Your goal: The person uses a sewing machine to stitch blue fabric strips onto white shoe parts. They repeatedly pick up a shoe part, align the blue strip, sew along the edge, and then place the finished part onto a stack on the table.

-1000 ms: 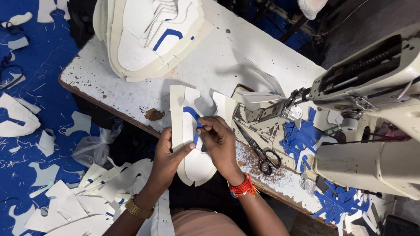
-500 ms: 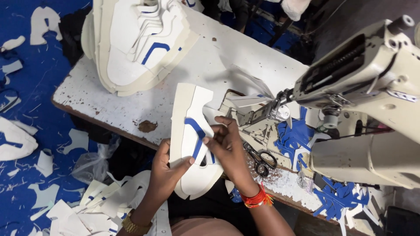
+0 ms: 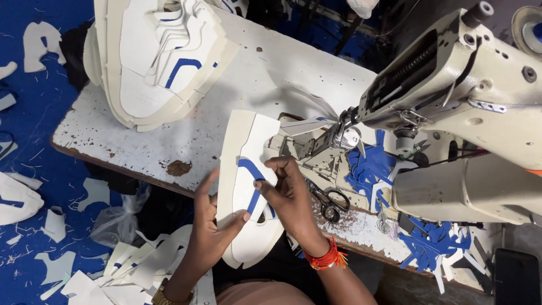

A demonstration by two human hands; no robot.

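A white shoe-upper panel [image 3: 240, 169] with a curved blue stripe [image 3: 252, 186] lies across the table's front edge, overhanging toward me. My left hand [image 3: 212, 226] supports it from below on the left, thumb pressed on the white face. My right hand [image 3: 288, 197] pinches the blue stripe against the panel with fingertips. The panel's far end reaches toward the needle area [image 3: 341, 133] of a cream sewing machine [image 3: 468, 85].
A stack of white panels with blue stripes [image 3: 158, 62] sits at the table's back left. Black scissors [image 3: 330, 200] lie right of my right hand. Blue cut pieces [image 3: 370, 169] pile under the machine. White offcuts [image 3: 130, 265] litter the blue floor.
The panel has shifted up and rightward toward the machine's needle. Both hands followed it, still holding the stripe in place.
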